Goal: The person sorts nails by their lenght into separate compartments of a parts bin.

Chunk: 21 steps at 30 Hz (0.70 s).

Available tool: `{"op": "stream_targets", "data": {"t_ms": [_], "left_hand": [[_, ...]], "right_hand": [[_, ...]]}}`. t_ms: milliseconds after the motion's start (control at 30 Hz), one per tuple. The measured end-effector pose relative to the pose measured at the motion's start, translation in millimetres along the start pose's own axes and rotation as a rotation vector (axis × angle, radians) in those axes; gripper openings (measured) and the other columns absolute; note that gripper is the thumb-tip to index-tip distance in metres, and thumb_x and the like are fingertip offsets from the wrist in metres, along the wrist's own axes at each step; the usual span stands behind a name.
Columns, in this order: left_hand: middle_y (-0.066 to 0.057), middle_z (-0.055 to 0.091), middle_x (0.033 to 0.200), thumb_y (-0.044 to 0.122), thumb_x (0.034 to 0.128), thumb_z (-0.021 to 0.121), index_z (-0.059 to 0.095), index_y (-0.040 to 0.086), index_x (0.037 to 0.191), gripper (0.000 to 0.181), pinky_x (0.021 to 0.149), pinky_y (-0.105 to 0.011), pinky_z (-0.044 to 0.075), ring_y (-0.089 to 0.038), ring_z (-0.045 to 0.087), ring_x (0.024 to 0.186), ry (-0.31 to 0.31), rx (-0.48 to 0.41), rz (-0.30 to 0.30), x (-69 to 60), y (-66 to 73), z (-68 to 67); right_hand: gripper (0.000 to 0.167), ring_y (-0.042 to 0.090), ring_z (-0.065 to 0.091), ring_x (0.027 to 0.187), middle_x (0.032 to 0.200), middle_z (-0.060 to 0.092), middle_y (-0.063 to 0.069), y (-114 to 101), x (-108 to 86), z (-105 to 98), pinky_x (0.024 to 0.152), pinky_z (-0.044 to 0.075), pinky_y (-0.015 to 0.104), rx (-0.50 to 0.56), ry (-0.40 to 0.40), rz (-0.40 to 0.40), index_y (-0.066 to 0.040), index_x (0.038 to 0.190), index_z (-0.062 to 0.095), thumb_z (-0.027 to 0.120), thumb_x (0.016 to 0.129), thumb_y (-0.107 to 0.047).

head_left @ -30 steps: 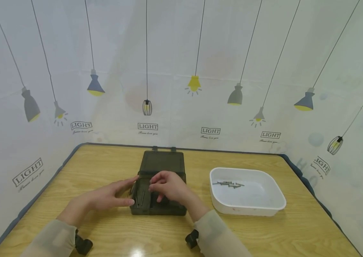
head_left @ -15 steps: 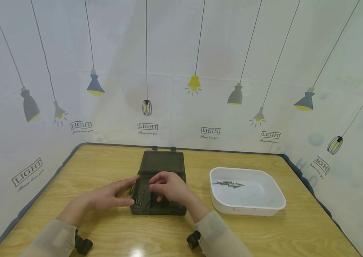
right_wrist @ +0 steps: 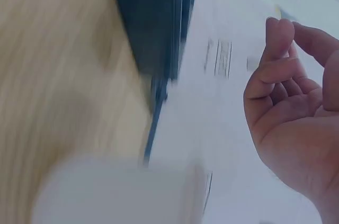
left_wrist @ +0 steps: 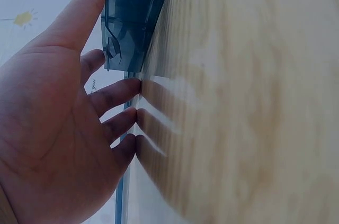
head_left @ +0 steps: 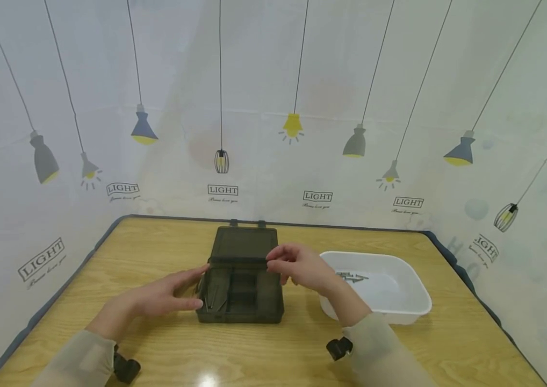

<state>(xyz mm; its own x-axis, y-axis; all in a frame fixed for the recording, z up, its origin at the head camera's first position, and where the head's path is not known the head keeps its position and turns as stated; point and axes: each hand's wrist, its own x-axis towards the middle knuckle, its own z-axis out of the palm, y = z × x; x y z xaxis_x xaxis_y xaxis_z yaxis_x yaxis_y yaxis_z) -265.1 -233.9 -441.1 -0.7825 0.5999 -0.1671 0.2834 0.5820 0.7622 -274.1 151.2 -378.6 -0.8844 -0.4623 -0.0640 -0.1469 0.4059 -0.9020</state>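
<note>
A dark translucent plastic box stands on the table with its lid laid back. Several thin metal screws lie in its left compartment. My left hand touches the box's left side, its fingers extended; in the left wrist view the thumb lies along the box wall and other fingertips rest on the table. My right hand hovers above the box's right side, between box and tray. In the right wrist view its thumb and forefinger tips come together, the other fingers are loosely curled, and nothing shows between them.
A white tray sits right of the box, with several screws at its left end, partly hidden by my right hand. The wooden table meets a wall cloth printed with lamps at the back.
My right hand has moved from over the box's left compartment rightward toward the tray. One more screw came to lie in that compartment. My left hand has stayed put.
</note>
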Motion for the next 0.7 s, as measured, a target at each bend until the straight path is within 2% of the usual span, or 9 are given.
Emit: {"op": "stream_targets", "data": {"t_ms": [167, 333, 500, 700], "left_hand": [[-0.025, 0.024, 0.180, 0.043, 0.1085, 0.070, 0.015, 0.021, 0.179, 0.092, 0.133, -0.073, 0.020, -0.051, 0.022, 0.167, 0.002, 0.011, -0.001, 0.0, 1.8, 0.5], [-0.025, 0.024, 0.181, 0.043, 0.1081, 0.070, 0.015, 0.021, 0.179, 0.093, 0.134, -0.073, 0.020, -0.050, 0.022, 0.167, -0.001, 0.009, -0.003, -0.5, 2.9, 0.6], [-0.024, 0.024, 0.181, 0.045, 0.1076, 0.071, 0.015, 0.021, 0.179, 0.093, 0.134, -0.072, 0.019, -0.050, 0.022, 0.167, 0.008, 0.015, -0.003, 0.5, 0.1, 0.5], [-0.022, 0.023, 0.182, 0.048, 0.1067, 0.071, 0.016, 0.023, 0.179, 0.094, 0.135, -0.071, 0.018, -0.048, 0.021, 0.168, 0.015, 0.027, -0.017, 0.1, -3.8, 1.5]], "right_hand": [[0.027, 0.025, 0.070, 0.082, 0.118, 0.078, 0.015, 17.0, -15.8, -43.9, 0.064, 0.051, 0.027, -0.014, 0.056, 0.029, -0.009, 0.129, 0.070, 0.068, 0.110, -0.029], [0.029, 0.023, 0.069, 0.083, 0.121, 0.077, 0.017, 42.0, -26.5, -76.0, 0.063, 0.053, 0.029, -0.007, 0.117, 0.101, -0.008, 0.129, 0.069, 0.070, 0.109, -0.029], [0.034, 0.019, 0.067, 0.083, 0.122, 0.077, 0.018, 63.8, -32.1, -94.5, 0.064, 0.055, 0.030, -0.012, 0.147, 0.144, -0.005, 0.132, 0.068, 0.070, 0.109, -0.029], [0.037, 0.019, 0.068, 0.086, 0.123, 0.077, 0.017, 80.9, -34.5, -105.5, 0.070, 0.057, 0.032, -0.036, 0.158, 0.164, 0.000, 0.134, 0.066, 0.069, 0.109, -0.027]]}}
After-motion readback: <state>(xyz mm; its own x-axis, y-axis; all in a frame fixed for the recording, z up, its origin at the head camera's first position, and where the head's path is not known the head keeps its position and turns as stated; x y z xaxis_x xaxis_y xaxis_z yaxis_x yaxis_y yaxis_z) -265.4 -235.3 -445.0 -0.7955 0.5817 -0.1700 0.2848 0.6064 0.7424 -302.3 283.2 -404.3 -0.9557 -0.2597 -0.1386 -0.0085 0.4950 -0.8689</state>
